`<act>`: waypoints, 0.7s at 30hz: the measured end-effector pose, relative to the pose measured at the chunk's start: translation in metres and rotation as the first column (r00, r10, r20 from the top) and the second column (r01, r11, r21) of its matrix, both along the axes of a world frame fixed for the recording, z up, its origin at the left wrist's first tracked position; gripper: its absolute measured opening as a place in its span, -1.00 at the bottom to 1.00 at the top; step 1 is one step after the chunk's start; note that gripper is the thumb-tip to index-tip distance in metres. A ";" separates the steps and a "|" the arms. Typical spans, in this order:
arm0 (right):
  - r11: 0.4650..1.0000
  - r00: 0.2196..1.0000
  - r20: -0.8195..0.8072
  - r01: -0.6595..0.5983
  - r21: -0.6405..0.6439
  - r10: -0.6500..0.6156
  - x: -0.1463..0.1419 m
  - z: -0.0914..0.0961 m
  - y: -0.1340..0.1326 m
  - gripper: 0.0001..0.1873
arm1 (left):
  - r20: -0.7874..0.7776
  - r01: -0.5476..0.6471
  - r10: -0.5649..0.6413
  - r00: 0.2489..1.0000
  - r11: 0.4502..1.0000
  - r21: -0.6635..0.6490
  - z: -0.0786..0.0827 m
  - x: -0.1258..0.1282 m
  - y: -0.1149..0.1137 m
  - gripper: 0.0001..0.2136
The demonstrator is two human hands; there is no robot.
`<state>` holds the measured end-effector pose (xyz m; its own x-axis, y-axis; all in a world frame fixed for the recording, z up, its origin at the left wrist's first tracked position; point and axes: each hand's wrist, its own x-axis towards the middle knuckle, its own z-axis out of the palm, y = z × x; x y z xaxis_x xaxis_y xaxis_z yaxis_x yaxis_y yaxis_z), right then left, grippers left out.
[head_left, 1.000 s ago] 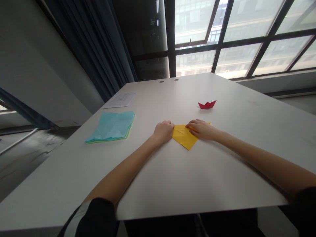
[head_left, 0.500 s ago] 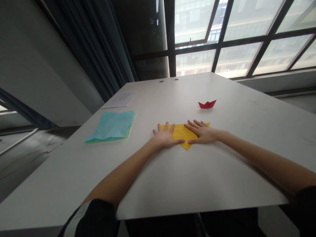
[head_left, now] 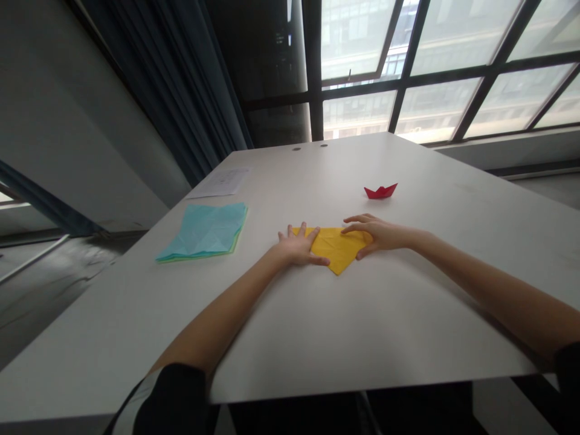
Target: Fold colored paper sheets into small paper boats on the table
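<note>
A yellow sheet of origami paper [head_left: 336,246], folded to a triangle with its point toward me, lies on the white table. Across its left part my left hand [head_left: 299,246] rests flat with the fingers spread. My right hand [head_left: 375,233] is arched over the right corner, its fingers bent and apart, thumb near the slanting edge. That corner is hidden beneath the palm. Whether the right fingertips press on the paper, I cannot tell. Beyond the right hand stands a small red paper boat [head_left: 380,192].
To the left lies a stack of coloured paper [head_left: 206,229], light blue on top with green below. Behind it is a printed white sheet [head_left: 220,183]. The white table [head_left: 290,338] ends at a front edge close to my body. Windows and a dark blue curtain are at the back.
My right hand has risen from lying flat to an arched shape. The yellow paper and my left hand have shifted slightly left. The boat and paper stack stay put.
</note>
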<state>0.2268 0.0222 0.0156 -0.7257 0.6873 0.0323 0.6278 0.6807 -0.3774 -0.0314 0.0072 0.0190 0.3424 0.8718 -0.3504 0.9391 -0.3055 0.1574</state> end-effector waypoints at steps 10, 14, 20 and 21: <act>0.995 0.993 -0.092 -0.064 0.075 0.071 -0.011 0.017 -0.007 -0.67 | -0.018 0.093 -0.095 0.995 0.993 -0.069 0.018 -0.011 0.008 0.09; 0.996 0.985 -0.155 0.079 0.032 -0.073 -0.013 0.019 -0.010 -0.78 | -0.038 0.080 -0.081 0.996 0.996 -0.033 0.022 -0.018 0.013 0.12; 0.928 0.868 -0.405 0.148 -0.341 -0.287 -0.014 0.011 -0.004 -0.69 | -0.005 0.064 -0.064 0.998 0.998 -0.019 0.021 -0.028 0.021 0.15; 0.904 0.826 -0.452 0.149 -0.400 -0.336 -0.014 0.010 -0.004 -0.68 | 0.030 0.072 -0.071 0.997 0.997 -0.020 0.022 -0.029 0.023 0.17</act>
